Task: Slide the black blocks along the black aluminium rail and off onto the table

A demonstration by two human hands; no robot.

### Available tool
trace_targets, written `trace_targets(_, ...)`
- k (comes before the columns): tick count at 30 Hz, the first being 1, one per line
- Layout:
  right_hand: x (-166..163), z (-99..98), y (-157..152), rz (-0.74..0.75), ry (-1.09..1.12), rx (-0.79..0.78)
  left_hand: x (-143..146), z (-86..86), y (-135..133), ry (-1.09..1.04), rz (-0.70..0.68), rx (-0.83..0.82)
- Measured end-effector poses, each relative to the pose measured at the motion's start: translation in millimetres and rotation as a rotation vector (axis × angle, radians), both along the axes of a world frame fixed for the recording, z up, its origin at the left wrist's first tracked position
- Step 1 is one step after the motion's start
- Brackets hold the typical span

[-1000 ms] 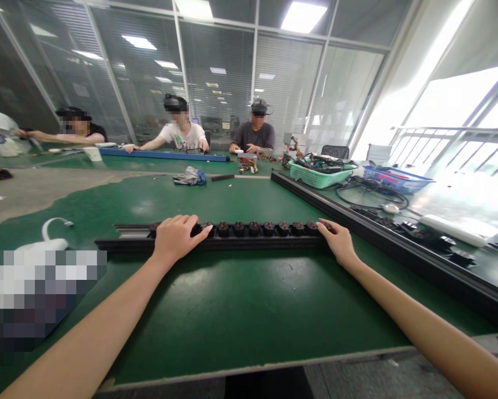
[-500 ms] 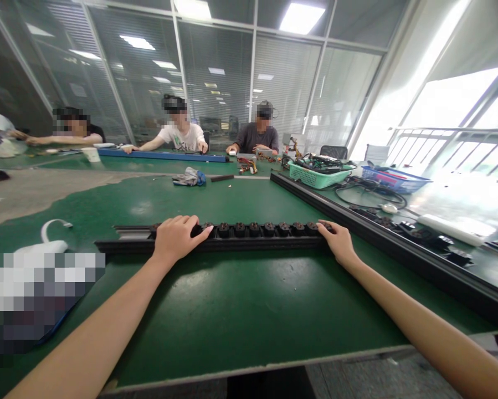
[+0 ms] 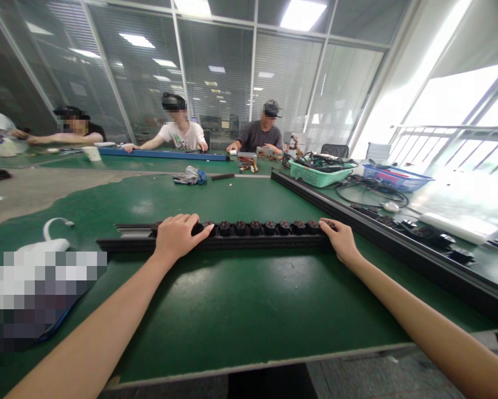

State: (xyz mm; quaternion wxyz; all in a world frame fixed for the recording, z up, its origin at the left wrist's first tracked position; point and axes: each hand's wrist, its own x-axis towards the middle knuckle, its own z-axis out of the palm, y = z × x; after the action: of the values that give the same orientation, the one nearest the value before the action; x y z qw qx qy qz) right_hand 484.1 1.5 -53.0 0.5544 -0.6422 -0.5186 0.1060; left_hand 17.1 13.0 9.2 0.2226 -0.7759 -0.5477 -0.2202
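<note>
Black rail (image 3: 240, 241) lies across the green table (image 3: 232, 310), near the middle — left hand (image 3: 174, 237) draped flat over its top, right hand (image 3: 340, 241) cupping its right end. Round black parts (image 3: 265, 227) fill the right stretch; the left stretch sits bare.

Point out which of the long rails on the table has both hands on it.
The short black rail lying crosswise nearest the camera, under the left hand and right hand; the longer black rail and the blue rail are untouched.
</note>
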Motion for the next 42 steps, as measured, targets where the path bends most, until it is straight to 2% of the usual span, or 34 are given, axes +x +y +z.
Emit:
trace_targets(6, 0, 1.4, -1, -0.002, 0.017, 0.003, 0, 0.0, 0, 0.006, 0.000, -0.005)
trace_targets(13, 3, 4.9, 0, 0.083, 0.041, -0.005, 1, 0.3, 1, 0.005, 0.010, -0.014)
trace_targets(21, 7, 2.5, 4, 0.053, -0.065, -0.041, 2, 0.8, 1, 0.011, 0.016, -0.012)
trace_targets(28, 18, 18.9, -1, 0.082, -0.270, -0.149, 3, 1.6, 0, 0.010, 0.031, -0.004)
trace_targets(32, 22, 22.6, -5, 0.095, -0.257, -0.199, 3, 2.6, -1, 0.006, 0.030, -0.019)
trace_targets(37, 12, 23.4, -9, 0.095, -0.320, -0.169, 2, 1.8, 0, 0.000, 0.027, -0.013)
trace_targets(42, 5, 22.9, -9, 0.022, -0.296, -0.169, 2, 2.0, -1, -0.002, 0.023, -0.019)
